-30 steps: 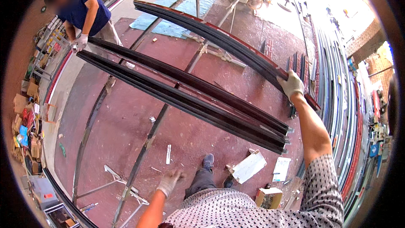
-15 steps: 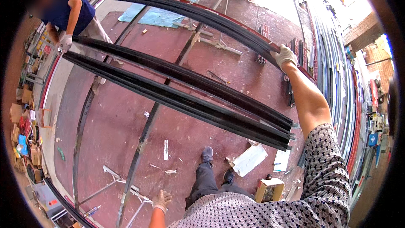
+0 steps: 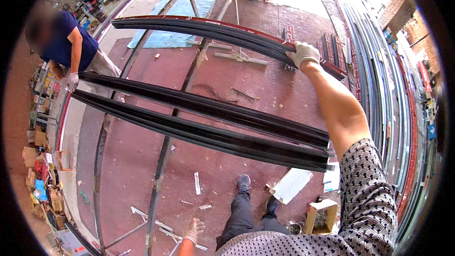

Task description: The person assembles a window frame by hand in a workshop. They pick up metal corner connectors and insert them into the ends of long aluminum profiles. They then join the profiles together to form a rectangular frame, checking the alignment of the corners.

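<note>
My right hand (image 3: 304, 56), in a pale work glove, is closed around the right part of a long black metal profile (image 3: 199, 28) with a red far edge. That arm reaches forward at full stretch. Hanging low near my body, my left hand (image 3: 193, 231) is gloved, its fingers spread and holding nothing. Two more long black profiles, a farther one (image 3: 204, 96) and a nearer one (image 3: 208, 135), lie side by side between my hands across dark support bars (image 3: 161, 170). At their left ends, a co-worker's gloved hand (image 3: 71, 80) is at the profiles.
A stack of long metal profiles (image 3: 379, 90) runs along the right. Near my feet lie a white board (image 3: 292, 186) and an open box (image 3: 310, 218). A blue sheet (image 3: 189, 7) covers part of the floor beyond. Cluttered boxes (image 3: 40, 140) line the left side.
The view has shifted slightly. My right hand, still on the far profile, appears a little further left, and that profile's left end is lower in the picture. My left hand stays spread.
</note>
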